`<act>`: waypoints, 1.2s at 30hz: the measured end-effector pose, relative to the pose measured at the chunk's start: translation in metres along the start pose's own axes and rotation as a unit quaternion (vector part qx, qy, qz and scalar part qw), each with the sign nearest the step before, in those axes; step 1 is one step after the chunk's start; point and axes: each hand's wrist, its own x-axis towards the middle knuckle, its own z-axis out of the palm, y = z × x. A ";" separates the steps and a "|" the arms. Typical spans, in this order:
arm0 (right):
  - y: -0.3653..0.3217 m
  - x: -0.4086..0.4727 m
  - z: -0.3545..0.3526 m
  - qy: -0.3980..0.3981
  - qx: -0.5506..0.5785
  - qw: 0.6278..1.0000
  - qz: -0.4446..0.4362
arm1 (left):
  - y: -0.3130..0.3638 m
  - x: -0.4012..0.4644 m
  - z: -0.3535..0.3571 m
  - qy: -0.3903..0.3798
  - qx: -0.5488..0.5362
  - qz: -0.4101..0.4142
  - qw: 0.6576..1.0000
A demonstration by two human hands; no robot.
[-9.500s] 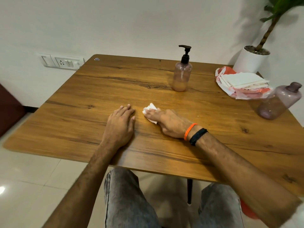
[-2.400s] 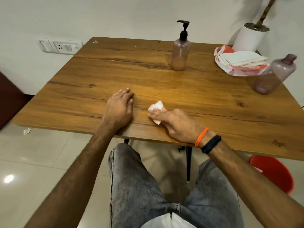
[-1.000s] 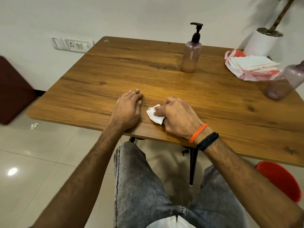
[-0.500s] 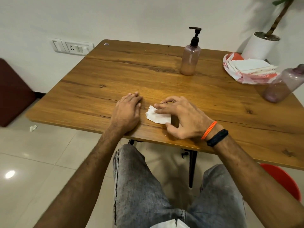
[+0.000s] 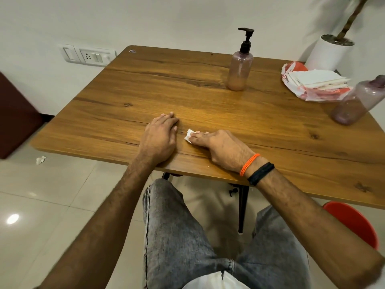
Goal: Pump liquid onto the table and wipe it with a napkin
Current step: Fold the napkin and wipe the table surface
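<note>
A small crumpled white napkin point(image 5: 188, 137) lies on the wooden table point(image 5: 208, 97) near its front edge. My right hand point(image 5: 220, 147) presses it down with fingers stretched out flat, so only the napkin's left tip shows. My left hand point(image 5: 160, 138) rests flat on the table just left of the napkin, fingers together. The pump bottle point(image 5: 239, 67), tinted plastic with a black pump head and a little pale liquid inside, stands upright at the far middle of the table, well beyond both hands. No wet patch is plainly visible on the wood.
A stack of white napkins on a red-and-white wrapper point(image 5: 316, 80) lies at the far right. A second tinted bottle point(image 5: 354, 103) stands by the right edge. A white plant pot point(image 5: 331, 51) is behind. A red stool point(image 5: 352, 222) sits under the table's right side.
My right hand has slid over the napkin and flattened onto it, covering most of it; half a second ago more of the napkin showed. The left hand has stayed put.
</note>
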 end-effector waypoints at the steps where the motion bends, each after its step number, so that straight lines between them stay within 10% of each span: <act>1: 0.000 -0.001 0.000 0.002 0.007 1.000 -0.006 | 0.000 0.000 0.000 -0.001 0.000 0.000 1.000; 10: -0.017 -0.043 0.009 0.016 0.209 0.965 -0.160 | -0.002 0.001 0.001 0.003 0.005 0.005 1.000; 14: 0.009 -0.024 -0.003 0.139 0.222 0.964 -0.041 | -0.002 0.001 0.001 0.002 0.003 0.003 1.000; 18: 0.019 0.006 -0.002 0.073 0.140 0.987 0.024 | -0.003 0.001 0.001 0.002 -0.002 0.003 1.000; 28: -0.025 -0.050 0.015 0.025 0.214 0.957 -0.193 | -0.003 0.000 0.001 0.010 -0.002 0.008 1.000; 36: 0.011 -0.009 -0.002 0.089 0.172 0.980 0.036 | 0.001 -0.002 -0.002 0.003 -0.001 0.000 1.000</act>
